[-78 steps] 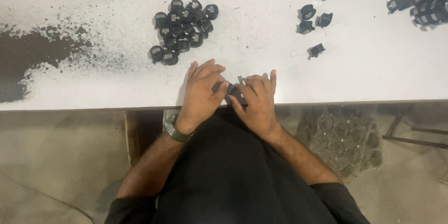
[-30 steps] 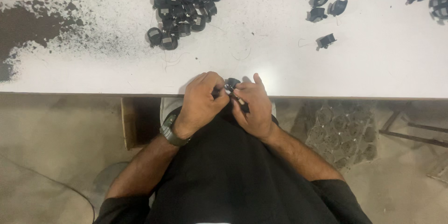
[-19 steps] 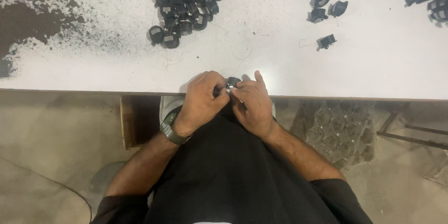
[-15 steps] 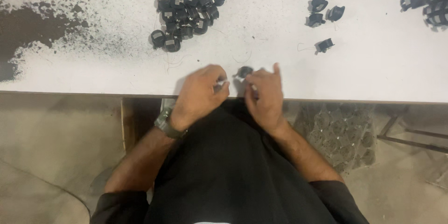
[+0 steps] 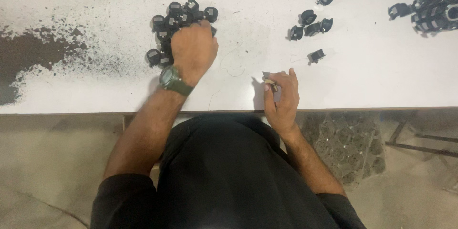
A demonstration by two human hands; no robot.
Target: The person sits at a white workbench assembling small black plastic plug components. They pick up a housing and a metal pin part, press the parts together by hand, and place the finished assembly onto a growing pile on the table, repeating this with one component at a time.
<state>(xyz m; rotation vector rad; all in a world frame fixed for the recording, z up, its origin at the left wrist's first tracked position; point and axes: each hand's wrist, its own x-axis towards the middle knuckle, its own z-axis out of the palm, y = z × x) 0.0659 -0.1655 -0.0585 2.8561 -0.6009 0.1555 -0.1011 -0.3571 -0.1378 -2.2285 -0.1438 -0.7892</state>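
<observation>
My left hand (image 5: 193,50), with a green watch on the wrist, lies on top of a pile of small black round parts (image 5: 168,23) at the table's middle left. Its fingers curl down into the pile; what they grip is hidden. My right hand (image 5: 281,96) rests near the table's front edge and pinches a small dark tool or piece (image 5: 268,78) between thumb and fingers.
The white table (image 5: 362,81) has a dark powdery stain (image 5: 28,57) at the left. A few loose black parts (image 5: 311,23) lie to the right of centre, one single piece (image 5: 315,56) lies nearer, and a bigger heap (image 5: 431,4) fills the far right corner.
My hands were together at the table edge working one black part. They have separated: the left hand reached forward onto the pile, and the right hand stays near the edge with a small piece.
</observation>
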